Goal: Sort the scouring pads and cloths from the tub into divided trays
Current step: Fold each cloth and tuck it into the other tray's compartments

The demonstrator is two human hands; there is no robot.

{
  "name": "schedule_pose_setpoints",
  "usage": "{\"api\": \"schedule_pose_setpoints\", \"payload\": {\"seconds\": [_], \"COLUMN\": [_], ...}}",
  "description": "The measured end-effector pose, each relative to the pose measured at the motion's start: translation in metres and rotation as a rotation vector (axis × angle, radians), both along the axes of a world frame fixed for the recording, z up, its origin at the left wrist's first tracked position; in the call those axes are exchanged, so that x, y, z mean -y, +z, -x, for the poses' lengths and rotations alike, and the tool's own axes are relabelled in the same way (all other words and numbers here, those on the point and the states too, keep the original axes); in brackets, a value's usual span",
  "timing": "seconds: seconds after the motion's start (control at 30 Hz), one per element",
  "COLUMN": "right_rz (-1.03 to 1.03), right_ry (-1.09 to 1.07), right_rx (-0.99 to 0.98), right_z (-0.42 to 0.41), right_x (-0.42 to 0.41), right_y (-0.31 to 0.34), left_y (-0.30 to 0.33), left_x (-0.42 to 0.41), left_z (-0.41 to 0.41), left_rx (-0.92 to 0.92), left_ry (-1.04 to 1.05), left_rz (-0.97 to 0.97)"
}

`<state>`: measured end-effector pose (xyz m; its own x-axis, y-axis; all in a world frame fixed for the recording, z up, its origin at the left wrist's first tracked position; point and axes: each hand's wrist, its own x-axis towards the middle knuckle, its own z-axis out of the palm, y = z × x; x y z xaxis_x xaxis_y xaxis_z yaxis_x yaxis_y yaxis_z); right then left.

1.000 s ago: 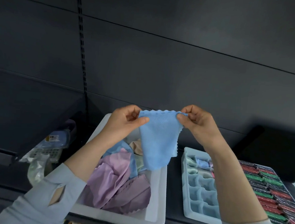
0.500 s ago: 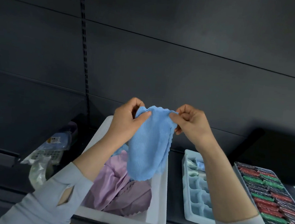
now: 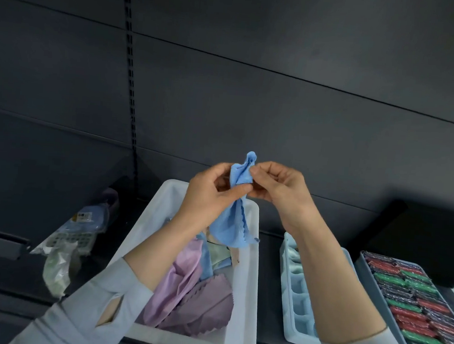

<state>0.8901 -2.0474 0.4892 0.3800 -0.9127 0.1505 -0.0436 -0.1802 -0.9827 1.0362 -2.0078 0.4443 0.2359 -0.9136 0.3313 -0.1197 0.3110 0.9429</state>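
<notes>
Below your left hand (image 3: 213,192): white rectangular plastic tub (image 3: 247,295), holding loose purple, green and blue cloths (image 3: 197,291). Between your two hands, above the tub: small blue scallop-edged cloth (image 3: 233,221). Under your right hand (image 3: 278,189) and forearm: pale blue divided plastic tray (image 3: 296,299). Further right: grey tray of red, green and dark scouring pads (image 3: 413,303). Left of your left hand: clear plastic-wrapped packages (image 3: 71,238).

Two hands, the left hand (image 3: 210,195) and right hand (image 3: 276,188), pinch one blue cloth (image 3: 235,213). Below them sits one white tub (image 3: 243,295) with two purple cloths (image 3: 196,299); right of it, two divided trays (image 3: 296,299).
</notes>
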Motion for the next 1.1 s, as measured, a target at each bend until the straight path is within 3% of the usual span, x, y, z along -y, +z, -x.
{"api": "schedule_pose_setpoints", "payload": {"seconds": [0.2, 0.37, 0.6, 0.77, 1.1], "right_rz": [0.042, 0.026, -0.041, -0.065, 0.234], "right_ry": [-0.063, -0.132, -0.077, -0.09, -0.127], "right_rx": [-0.09, -0.091, 0.029, 0.038, -0.301], "right_z": [0.003, 0.02, 0.026, 0.029, 0.035], "right_x": [0.004, 0.011, 0.012, 0.011, 0.014], "right_y": [0.0, -0.001, 0.004, 0.003, -0.032], "left_y": [-0.005, -0.006, -0.013, -0.013, 0.005], "left_x": [0.002, 0.005, 0.009, 0.012, 0.015], "left_z": [-0.007, -0.021, -0.021, -0.017, -0.017], "left_rx": [-0.001, -0.12, -0.168, -0.101, 0.023], "left_ry": [0.014, 0.048, -0.116, -0.073, 0.089], "left_rz": [0.031, -0.004, -0.074, -0.046, 0.059]}}
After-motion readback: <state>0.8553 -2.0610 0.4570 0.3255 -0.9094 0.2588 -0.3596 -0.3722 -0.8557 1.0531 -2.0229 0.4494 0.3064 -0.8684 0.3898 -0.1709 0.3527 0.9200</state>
